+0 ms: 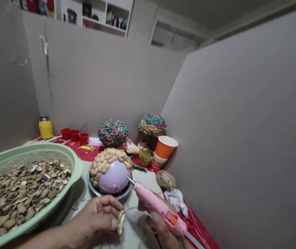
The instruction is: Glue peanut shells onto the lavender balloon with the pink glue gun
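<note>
Between the thumb and fingers of my left hand is a peanut shell half, its pale hollow side showing. My right hand is wrapped round a pink hot glue gun, whose metal nozzle points up and left toward a lilac balloon. Peanut shells cover the balloon's top and left side; its knot faces me. The balloon rests in a metal bowl, just beyond both hands. A thin pale strand stretches between the shell and the glue gun side.
A green colander heaped with peanut shells stands at left. Behind are two coloured shell-covered domes, red cups, a yellow jar and an orange paper cup. Grey partitions enclose the table; a tape roll lies at right.
</note>
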Motion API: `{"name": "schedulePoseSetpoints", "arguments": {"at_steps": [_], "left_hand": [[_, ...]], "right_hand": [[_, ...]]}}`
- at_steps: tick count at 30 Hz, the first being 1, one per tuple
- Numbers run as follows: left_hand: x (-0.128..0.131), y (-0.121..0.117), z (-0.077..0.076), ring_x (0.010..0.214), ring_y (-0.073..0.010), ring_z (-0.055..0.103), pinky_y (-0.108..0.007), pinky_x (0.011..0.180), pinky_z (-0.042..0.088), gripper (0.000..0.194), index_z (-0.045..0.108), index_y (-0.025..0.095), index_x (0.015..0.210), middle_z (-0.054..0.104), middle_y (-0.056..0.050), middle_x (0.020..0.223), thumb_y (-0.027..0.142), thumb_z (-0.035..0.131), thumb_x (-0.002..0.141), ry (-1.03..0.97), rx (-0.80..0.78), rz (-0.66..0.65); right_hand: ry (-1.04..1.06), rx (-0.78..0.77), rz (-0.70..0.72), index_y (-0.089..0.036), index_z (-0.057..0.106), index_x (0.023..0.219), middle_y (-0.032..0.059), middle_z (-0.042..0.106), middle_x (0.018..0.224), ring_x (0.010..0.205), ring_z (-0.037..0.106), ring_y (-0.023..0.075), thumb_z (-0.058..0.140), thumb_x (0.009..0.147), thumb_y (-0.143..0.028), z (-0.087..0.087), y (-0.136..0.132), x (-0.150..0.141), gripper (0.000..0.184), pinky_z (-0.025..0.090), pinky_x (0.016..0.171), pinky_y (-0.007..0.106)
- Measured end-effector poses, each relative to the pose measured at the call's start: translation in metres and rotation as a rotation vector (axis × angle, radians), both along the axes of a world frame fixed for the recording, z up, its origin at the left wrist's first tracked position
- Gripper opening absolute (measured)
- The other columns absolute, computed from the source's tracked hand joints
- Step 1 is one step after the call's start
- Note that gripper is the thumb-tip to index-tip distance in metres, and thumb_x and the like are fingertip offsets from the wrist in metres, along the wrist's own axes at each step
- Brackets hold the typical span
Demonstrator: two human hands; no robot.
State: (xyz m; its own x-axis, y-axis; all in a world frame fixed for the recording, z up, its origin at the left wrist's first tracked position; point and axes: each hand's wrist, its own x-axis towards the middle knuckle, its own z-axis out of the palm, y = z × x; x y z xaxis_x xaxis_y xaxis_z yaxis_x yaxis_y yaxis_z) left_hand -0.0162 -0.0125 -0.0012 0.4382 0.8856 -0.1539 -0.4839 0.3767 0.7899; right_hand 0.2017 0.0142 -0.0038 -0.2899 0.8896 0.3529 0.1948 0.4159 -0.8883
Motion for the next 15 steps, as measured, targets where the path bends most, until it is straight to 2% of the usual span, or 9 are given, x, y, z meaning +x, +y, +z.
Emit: {"name": "schedulePoseSetpoints", "arguments": {"at_steps": [3, 6, 12, 15], "left_hand": [[-0.004, -0.003, 0.017, 0.067, -0.0121, 0.060, -0.027, 0.070, 0.045, 0.029, 0.067, 0.014, 0.091, 0.067, -0.004, 0.078, 0.016, 0.081, 0.066, -0.019, -0.045, -0.011], [-0.007, -0.003, 0.027, 0.068, -0.0113, 0.059, -0.025, 0.070, 0.045, 0.028, 0.067, 0.014, 0.092, 0.067, -0.003, 0.079, 0.016, 0.081, 0.068, -0.057, -0.061, -0.007], [-0.010, -0.005, 0.040, 0.072, -0.0118, 0.060, -0.024, 0.071, 0.046, 0.027, 0.067, 0.014, 0.091, 0.067, -0.004, 0.082, 0.015, 0.081, 0.068, -0.062, -0.029, 0.036], [-0.011, -0.004, 0.042, 0.072, -0.0119, 0.060, -0.024, 0.071, 0.046, 0.029, 0.066, 0.015, 0.093, 0.067, -0.004, 0.082, 0.016, 0.082, 0.068, -0.052, 0.008, 0.082]], "right_hand": [[-0.115, 0.207, 0.122, -0.022, 0.055, 0.071, 0.0034, 0.052, 0.068, 0.062, 0.049, 0.0197, 0.043, 0.088, -0.067, 0.022, -0.005, -0.002, 0.049, 0.043, 0.060, 0.033], [-0.160, 0.344, 0.191, -0.022, 0.050, 0.069, 0.0025, 0.050, 0.064, 0.059, 0.049, 0.0189, 0.038, 0.093, -0.062, 0.037, 0.001, -0.001, 0.048, 0.040, 0.058, 0.032], [-0.204, 0.521, 0.283, -0.021, 0.061, 0.077, 0.0051, 0.058, 0.064, 0.054, 0.051, 0.0179, 0.043, 0.093, -0.059, 0.033, 0.005, 0.004, 0.045, 0.042, 0.055, 0.031], [-0.186, 0.526, 0.291, -0.022, 0.062, 0.073, 0.0046, 0.058, 0.061, 0.053, 0.051, 0.0180, 0.047, 0.091, -0.061, 0.030, 0.007, 0.005, 0.045, 0.041, 0.054, 0.031]]}}
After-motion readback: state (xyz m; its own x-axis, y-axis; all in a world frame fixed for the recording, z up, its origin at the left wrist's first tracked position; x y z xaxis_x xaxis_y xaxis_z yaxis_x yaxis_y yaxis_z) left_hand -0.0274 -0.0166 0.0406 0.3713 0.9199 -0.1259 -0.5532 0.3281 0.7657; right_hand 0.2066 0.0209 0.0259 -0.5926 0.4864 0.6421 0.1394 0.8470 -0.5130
